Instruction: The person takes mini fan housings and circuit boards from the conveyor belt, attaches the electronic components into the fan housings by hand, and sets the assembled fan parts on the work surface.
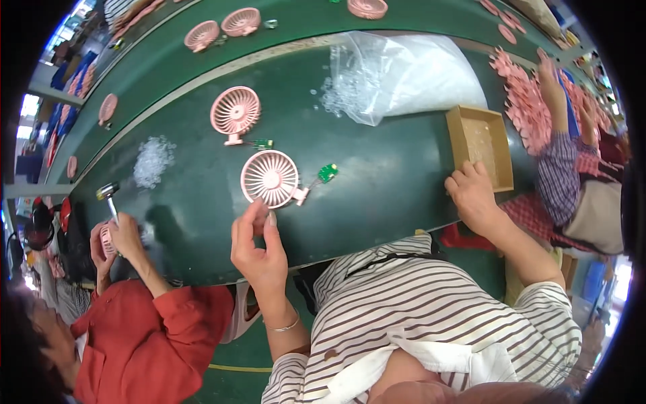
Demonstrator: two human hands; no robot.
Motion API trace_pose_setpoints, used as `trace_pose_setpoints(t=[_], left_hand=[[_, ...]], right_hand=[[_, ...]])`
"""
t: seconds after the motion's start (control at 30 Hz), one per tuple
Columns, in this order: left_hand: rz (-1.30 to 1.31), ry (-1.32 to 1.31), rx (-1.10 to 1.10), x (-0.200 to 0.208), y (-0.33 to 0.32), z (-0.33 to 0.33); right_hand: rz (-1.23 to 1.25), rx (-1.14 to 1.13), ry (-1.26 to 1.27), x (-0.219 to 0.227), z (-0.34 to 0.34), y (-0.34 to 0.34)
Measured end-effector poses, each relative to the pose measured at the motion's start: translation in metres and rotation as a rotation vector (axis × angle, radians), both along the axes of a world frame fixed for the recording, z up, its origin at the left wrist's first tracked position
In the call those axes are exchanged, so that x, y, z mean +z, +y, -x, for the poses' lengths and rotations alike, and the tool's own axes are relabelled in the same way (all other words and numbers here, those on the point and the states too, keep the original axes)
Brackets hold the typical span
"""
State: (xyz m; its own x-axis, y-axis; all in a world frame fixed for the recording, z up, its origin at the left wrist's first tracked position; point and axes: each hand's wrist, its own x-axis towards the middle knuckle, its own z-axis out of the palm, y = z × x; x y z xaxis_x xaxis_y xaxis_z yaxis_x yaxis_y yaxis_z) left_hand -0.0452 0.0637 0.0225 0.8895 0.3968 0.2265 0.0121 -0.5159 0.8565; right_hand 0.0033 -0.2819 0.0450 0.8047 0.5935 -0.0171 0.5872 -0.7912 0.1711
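My left hand [259, 246] is at the near rim of a round pink fan housing [271, 179], thumb and index finger slightly apart. I see nothing between them; whether the fingertips touch the rim is hard to tell. A green circuit board [328, 173] hangs by thin wires from this housing's short stem. Just beyond lies a second pink fan housing [235, 111] with its own green board [263, 144]. Over at the right, my right hand [474, 194] has its fingers curled over the near left edge of a shallow cardboard box [506, 161], where small clear bits lie.
Small clear pieces [340, 97] spill from a large plastic bag [431, 74]; another pile [154, 161] lies left. A red-sleeved co-worker holds a hammer [108, 191] and a pink part. More pink housings [241, 22] sit beyond the ledge. Another person works beside pink parts [525, 108].
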Motion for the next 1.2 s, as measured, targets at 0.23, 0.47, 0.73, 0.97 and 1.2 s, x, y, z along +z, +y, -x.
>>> trace_pose_setpoints(t=[0.23, 0.47, 0.73, 0.97, 1.2], left_hand=[[-0.322, -0.062, -0.088, 0.008, 0.018, -0.009], [-0.712, -0.002, -0.429, 0.013, -0.003, -0.029], [-0.674, -0.050, -0.260, -0.008, -0.032, -0.034], [-0.348, 0.139, -0.227, 0.007, -0.044, -0.041], [-0.571, -0.055, -0.232, 0.030, -0.013, -0.056]], right_hand=[[-0.028, 0.048, 0.009, 0.003, -0.001, 0.002], [-0.003, 0.084, -0.018, 0.006, -0.004, -0.006], [-0.126, 0.071, 0.034, -0.001, -0.005, -0.006], [-0.243, -0.043, -0.045, -0.008, -0.005, 0.017], [-0.335, -0.014, -0.045, 0.012, 0.000, 0.015]])
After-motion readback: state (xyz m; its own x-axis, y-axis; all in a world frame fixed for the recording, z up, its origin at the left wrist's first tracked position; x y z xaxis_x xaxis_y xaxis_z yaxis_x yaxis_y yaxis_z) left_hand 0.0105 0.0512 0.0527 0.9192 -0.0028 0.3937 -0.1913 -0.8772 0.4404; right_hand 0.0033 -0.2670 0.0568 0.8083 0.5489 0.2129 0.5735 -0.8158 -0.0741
